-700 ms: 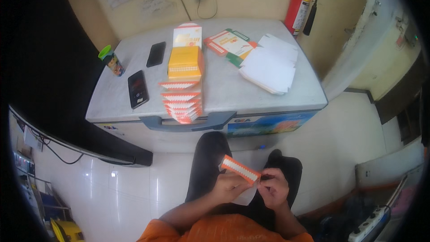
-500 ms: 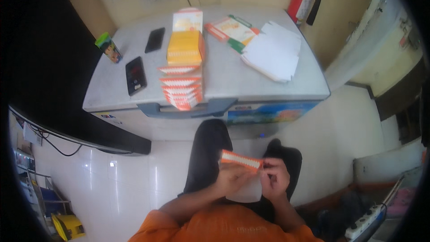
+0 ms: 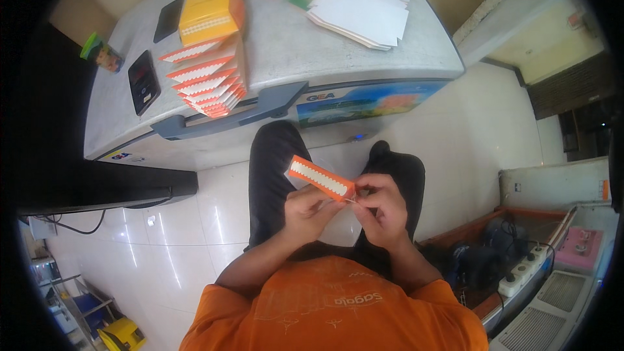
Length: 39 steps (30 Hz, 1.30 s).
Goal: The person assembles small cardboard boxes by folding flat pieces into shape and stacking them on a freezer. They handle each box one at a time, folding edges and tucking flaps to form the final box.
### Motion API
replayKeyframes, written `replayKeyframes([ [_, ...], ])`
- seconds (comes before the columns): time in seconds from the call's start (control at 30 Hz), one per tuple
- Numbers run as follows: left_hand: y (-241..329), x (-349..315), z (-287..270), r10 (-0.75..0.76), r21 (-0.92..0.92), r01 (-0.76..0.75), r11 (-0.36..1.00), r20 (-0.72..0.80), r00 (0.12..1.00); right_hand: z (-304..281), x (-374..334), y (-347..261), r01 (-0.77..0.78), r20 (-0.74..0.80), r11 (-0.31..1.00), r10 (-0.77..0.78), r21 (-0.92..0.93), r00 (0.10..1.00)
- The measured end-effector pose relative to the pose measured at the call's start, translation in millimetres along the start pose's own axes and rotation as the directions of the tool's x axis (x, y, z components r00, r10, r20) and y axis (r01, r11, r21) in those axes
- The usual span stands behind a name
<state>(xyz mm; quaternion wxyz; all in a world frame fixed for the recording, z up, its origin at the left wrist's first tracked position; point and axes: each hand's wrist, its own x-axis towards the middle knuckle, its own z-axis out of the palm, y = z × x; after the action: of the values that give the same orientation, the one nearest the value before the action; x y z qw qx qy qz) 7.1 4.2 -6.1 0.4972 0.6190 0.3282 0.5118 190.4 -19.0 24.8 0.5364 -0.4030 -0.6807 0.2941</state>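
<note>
At the centre of the frame, the left hand (image 3: 311, 210) and right hand (image 3: 383, 211) both pinch a small orange box (image 3: 321, 179) with closed fingers.

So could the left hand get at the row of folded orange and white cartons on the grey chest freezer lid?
Probably not right away: the left hand grips the small orange and white carton together with the right hand.

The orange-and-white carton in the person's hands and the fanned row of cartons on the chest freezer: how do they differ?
The carton in hand is single, held over the lap between the left hand and right hand; the fanned cartons are many, overlapping, lying on the freezer lid untouched. The held one tilts down to the right; the row runs toward the lid's front edge. Both share orange-and-white zigzag edging.
</note>
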Motion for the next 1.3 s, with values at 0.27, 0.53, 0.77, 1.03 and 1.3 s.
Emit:
replayKeyframes([
  [0.27,3,3,-4,0.040,0.106,-0.039,0.994,-0.013,0.999,0,8,4,0.078,0.025,0.993,-0.076,-0.093,0.997],
  [0.53,-2,-4,4,0.036,0.121,-0.020,0.992,-0.128,0.991,3,6,11,0.078,0.041,0.995,-0.075,-0.069,0.996],
  [0.77,-5,-9,14,0.028,0.190,0.003,0.982,-0.161,0.987,4,4,12,0.087,0.028,0.981,-0.083,-0.172,0.996],
  [1.03,-11,-6,18,-0.040,0.152,0.068,0.986,-0.178,0.983,15,-8,14,0.116,-0.047,0.952,-0.135,-0.282,0.990],
  [1.3,-11,1,17,0.062,0.153,-0.033,0.988,-0.188,0.980,18,-12,11,0.143,-0.065,0.945,-0.169,-0.294,0.983],
])
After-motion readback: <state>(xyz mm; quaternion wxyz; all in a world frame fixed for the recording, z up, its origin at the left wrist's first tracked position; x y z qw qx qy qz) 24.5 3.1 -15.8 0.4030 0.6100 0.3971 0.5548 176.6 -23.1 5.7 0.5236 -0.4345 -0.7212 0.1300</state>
